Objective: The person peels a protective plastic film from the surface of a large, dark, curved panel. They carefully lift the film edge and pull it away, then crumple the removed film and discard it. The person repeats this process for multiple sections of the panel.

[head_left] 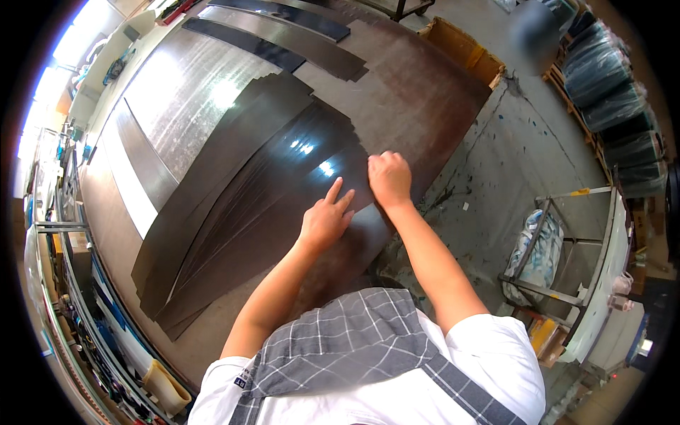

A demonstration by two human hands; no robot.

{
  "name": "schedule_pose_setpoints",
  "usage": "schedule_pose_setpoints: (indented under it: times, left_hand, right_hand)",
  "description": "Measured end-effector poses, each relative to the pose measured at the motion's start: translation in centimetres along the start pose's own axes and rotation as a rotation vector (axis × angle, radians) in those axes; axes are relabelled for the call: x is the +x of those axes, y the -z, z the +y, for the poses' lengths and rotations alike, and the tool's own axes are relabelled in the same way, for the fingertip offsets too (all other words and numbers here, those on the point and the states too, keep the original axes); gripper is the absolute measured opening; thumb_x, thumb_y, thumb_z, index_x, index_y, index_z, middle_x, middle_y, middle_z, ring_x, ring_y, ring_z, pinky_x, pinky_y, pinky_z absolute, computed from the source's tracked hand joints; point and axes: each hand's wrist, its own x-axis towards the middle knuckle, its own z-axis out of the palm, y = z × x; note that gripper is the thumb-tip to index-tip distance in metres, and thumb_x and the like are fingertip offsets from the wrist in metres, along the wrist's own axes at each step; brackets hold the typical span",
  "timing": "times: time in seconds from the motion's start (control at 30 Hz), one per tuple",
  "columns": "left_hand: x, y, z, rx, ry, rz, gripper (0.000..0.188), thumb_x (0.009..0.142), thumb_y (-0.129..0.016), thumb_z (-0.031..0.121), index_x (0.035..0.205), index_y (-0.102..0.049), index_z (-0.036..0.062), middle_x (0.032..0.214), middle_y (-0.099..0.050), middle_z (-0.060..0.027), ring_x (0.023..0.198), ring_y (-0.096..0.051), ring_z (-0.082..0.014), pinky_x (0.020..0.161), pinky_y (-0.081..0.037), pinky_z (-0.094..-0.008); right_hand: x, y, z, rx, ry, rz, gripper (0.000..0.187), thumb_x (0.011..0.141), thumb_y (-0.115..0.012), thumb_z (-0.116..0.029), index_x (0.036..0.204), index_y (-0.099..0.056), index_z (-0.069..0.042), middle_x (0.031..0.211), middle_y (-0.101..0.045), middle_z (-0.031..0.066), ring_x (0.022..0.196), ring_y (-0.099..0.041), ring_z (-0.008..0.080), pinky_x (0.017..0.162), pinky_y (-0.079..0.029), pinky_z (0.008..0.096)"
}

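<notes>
The fanned stack of long, glossy black sheet strips [248, 205] lies across the large brown metal worktable [425, 92], where the right hand [389, 178] curls pinching the strips' near ends and the left hand [326, 219] presses beside it, fingers spread flat; peeling one strip cleanly probably needs a steady hold, with narrow steel bars [283, 35] beyond the stack and a cardboard box [467, 53] past the table's far corner.

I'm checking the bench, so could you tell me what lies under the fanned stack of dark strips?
The dark strips lie overlapped on a large brown worktable. Both hands, left and right, press on their near ends. The tabletop under the strips is covered and cannot be seen.
</notes>
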Motion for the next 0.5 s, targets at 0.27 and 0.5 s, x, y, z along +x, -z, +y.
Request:
schedule_pose_setpoints:
  times: [0.27,0.5]
  left_hand:
    - [0.1,-0.4,0.0,-0.035,0.002,0.032,0.042,0.091,-0.065,0.029,0.132,-0.062,0.0199,0.152,-0.044,-0.0125,0.100,-0.068,-0.0335,0.084,-0.056,-0.0434]
    - [0.2,-0.5,0.2,0.007,0.016,-0.005,0.042,0.091,-0.065,0.028,0.132,-0.063,0.0197,0.155,-0.040,-0.0125,0.109,-0.066,-0.0327,0.089,-0.056,-0.0431]
  right_hand:
    - [0.5,1.1,0.3,-0.081,0.017,-0.006,0.017,0.089,-0.059,-0.015,0.074,-0.063,-0.009,0.079,-0.061,0.0093,0.081,-0.060,0.0296,0.072,-0.048,0.0437]
    - [0.6,1.5,-0.4,-0.019,0.009,0.047,0.013,0.088,-0.062,-0.015,0.078,-0.065,-0.008,0.076,-0.061,0.0100,0.077,-0.059,0.0315,0.071,-0.047,0.0450]
